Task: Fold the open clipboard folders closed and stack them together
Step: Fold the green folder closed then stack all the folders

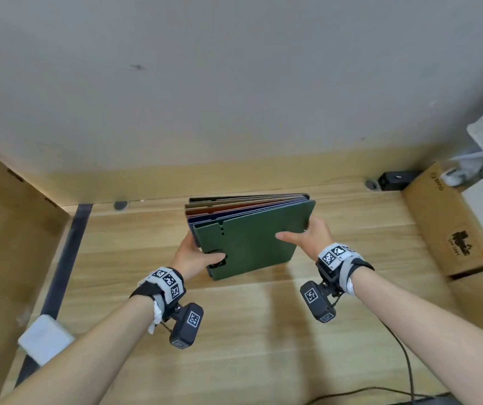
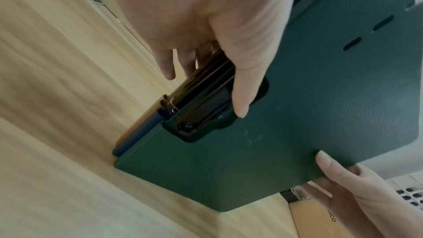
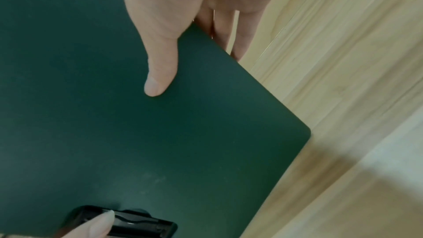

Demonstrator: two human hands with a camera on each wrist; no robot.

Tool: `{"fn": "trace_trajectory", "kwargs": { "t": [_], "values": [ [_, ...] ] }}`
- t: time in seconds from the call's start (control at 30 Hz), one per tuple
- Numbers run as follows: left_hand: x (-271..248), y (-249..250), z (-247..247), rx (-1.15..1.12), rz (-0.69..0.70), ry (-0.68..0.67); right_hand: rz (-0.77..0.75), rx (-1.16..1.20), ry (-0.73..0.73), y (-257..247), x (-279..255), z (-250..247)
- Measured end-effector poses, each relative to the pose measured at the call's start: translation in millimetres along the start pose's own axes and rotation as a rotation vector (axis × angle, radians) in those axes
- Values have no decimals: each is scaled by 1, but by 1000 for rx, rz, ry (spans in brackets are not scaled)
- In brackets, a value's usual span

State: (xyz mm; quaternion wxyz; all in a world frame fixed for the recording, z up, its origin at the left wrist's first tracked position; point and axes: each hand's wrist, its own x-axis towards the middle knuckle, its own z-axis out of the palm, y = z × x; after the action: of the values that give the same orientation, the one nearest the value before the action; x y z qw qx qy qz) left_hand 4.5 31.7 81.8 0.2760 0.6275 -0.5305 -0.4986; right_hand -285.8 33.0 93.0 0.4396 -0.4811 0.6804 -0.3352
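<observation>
A stack of closed clipboard folders (image 1: 252,235) stands tilted on its lower edge on the wooden desk (image 1: 234,331), dark green cover (image 2: 297,115) (image 3: 91,115) toward me, with blue, orange and dark ones behind. My left hand (image 1: 196,254) (image 2: 217,42) grips the stack's left edge, thumb on the black metal clip (image 2: 206,113) (image 3: 137,223), fingers behind. My right hand (image 1: 307,236) (image 3: 183,24) grips the right edge, thumb flat on the green cover, fingers behind the stack.
Cardboard boxes (image 1: 450,229) stand along the right. A black device (image 1: 395,180) sits at the back right, near the wall. A white block (image 1: 44,337) lies at the desk's left edge, and a cable (image 1: 403,361) runs across the near right.
</observation>
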Motion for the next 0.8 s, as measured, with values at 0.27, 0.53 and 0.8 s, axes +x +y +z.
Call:
{"fn": "trace_trajectory", "kwargs": {
  "t": [0.27, 0.53, 0.8],
  "values": [
    [-18, 41, -14, -61, 116, 68, -125, 209, 14, -33, -8, -8],
    [-36, 67, -7, -408, 53, 118, -25, 465, 82, -59, -13, -4],
    [-3, 61, 0, -556, -83, 213, -152, 359, 261, -60, -17, -5]
  ]
}}
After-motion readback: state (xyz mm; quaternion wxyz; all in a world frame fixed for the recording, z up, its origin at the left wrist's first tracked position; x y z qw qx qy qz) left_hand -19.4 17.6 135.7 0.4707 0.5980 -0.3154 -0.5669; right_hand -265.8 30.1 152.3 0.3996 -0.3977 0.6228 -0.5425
